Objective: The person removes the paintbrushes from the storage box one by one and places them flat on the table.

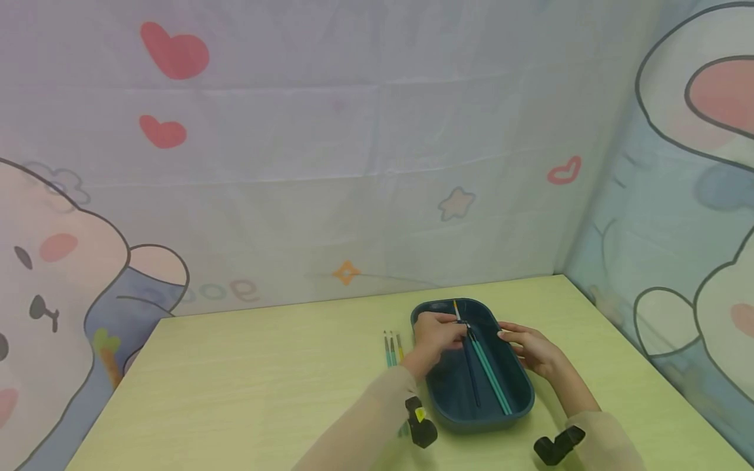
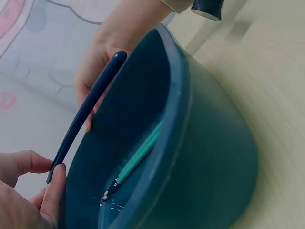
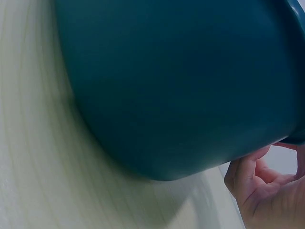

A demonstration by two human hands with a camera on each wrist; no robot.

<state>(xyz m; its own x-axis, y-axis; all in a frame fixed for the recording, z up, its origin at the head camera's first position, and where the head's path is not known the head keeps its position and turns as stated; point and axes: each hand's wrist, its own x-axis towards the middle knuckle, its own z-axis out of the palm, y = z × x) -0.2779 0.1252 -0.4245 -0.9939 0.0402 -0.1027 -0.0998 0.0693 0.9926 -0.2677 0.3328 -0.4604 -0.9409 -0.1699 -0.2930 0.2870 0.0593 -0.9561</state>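
Note:
My left hand (image 1: 438, 332) is over the far left part of a dark teal tray (image 1: 483, 424) with tall walls. Between thumb and fingers it pinches a paintbrush (image 2: 86, 110) with a dark blue handle, near the bristle end. The handle slants over the inside of the tray, its light tip pointing to the far wall. Two green-handled paintbrushes (image 1: 491, 371) lie on the tray's floor. Outside the right wall, my right hand (image 1: 537, 352) touches the tray near its rim, fingers relaxed, as the right wrist view (image 3: 269, 183) also shows from below.
Several more paintbrushes (image 1: 393, 350) lie on the pale wooden table (image 1: 235, 386) left of the tray, partly hidden by the left forearm. A printed cloth (image 1: 330, 150) hangs behind the table and along its right side.

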